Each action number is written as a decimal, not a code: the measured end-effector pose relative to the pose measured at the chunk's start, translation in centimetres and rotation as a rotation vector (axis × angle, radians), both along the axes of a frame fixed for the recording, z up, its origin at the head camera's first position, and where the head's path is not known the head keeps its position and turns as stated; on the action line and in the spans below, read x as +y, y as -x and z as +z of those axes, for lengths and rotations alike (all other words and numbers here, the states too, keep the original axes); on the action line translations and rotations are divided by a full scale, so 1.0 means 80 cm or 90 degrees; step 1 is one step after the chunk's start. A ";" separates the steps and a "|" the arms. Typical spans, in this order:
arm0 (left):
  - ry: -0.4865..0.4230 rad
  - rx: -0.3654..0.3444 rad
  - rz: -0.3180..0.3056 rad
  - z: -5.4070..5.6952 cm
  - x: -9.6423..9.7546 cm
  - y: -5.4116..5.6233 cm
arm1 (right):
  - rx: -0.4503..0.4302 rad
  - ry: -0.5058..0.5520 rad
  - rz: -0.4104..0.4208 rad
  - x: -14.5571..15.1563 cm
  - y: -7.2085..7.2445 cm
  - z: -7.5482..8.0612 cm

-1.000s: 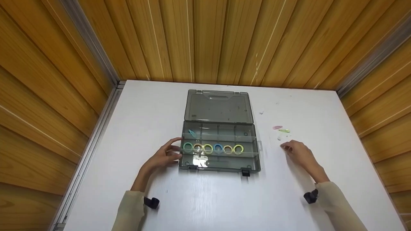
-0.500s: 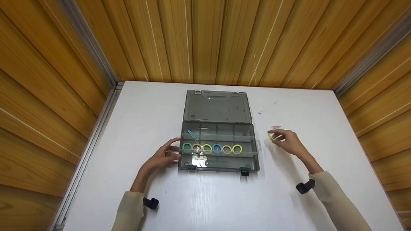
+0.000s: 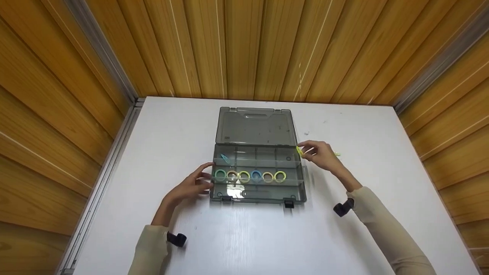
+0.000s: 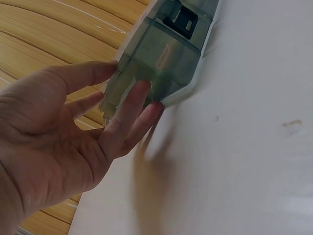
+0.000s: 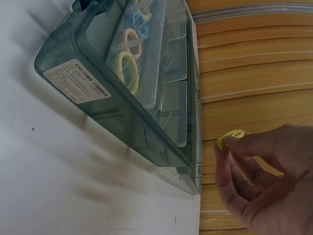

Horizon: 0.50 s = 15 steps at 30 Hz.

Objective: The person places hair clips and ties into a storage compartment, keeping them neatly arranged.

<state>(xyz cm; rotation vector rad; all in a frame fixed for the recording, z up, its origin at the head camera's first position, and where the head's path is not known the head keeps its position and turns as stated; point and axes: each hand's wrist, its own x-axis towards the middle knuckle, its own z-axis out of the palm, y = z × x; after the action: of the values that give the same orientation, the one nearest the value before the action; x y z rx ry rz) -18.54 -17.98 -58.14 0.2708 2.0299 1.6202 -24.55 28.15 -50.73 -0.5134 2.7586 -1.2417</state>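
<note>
My right hand (image 3: pixel 320 154) pinches a yellow hair clip (image 3: pixel 300 151) between thumb and fingertips, at the right rim of a smoky clear storage box (image 3: pixel 255 128). The right wrist view shows that yellow clip held up beside the box wall. A blue hair clip (image 3: pixel 225 159) lies in the back row, at its left end. Several coloured rings (image 3: pixel 280 177), looking like hair ties, line the middle row. My left hand (image 3: pixel 189 187) touches the box's left side with spread fingers; in the left wrist view the fingertips rest against its wall.
A yellow-green clip (image 3: pixel 337 154) on the white table (image 3: pixel 244 236) peeks out behind my right hand. The box lid lies open toward the back, and two black latches (image 3: pixel 289 204) project at the front. Wooden panels (image 3: pixel 244 49) enclose the table.
My right hand has picked up the yellow clip from the right of the table and carried it left to the box's edge. My left hand stays at the box.
</note>
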 end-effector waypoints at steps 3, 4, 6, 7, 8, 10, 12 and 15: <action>-0.012 0.000 -0.012 0.000 -0.003 0.002 | 0.002 -0.008 0.016 -0.014 0.006 0.000; -0.015 0.002 -0.017 0.000 -0.003 0.002 | 0.003 -0.011 0.020 -0.018 0.008 0.001; -0.021 0.000 -0.024 0.000 -0.004 0.002 | 0.004 -0.013 0.027 -0.027 0.011 0.002; -0.023 0.001 -0.028 0.000 -0.004 0.002 | 0.005 -0.013 0.030 -0.032 0.013 0.002; -0.025 -0.001 -0.029 0.001 -0.004 0.002 | 0.006 -0.013 0.033 -0.036 0.015 0.003; -0.027 -0.003 -0.031 0.001 -0.003 0.001 | 0.001 -0.011 0.039 -0.046 0.018 0.004; -0.027 -0.005 -0.028 0.002 -0.002 0.000 | -0.009 -0.011 0.047 -0.056 0.022 0.005; -0.024 -0.003 -0.021 0.004 0.000 0.000 | -0.024 -0.009 0.060 -0.074 0.028 0.005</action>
<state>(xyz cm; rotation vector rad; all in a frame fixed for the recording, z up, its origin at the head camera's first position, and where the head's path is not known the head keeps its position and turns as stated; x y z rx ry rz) -18.53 -17.95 -57.85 0.3112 1.9830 1.6391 -26.79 22.24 -50.32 -0.6033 2.6763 -1.1983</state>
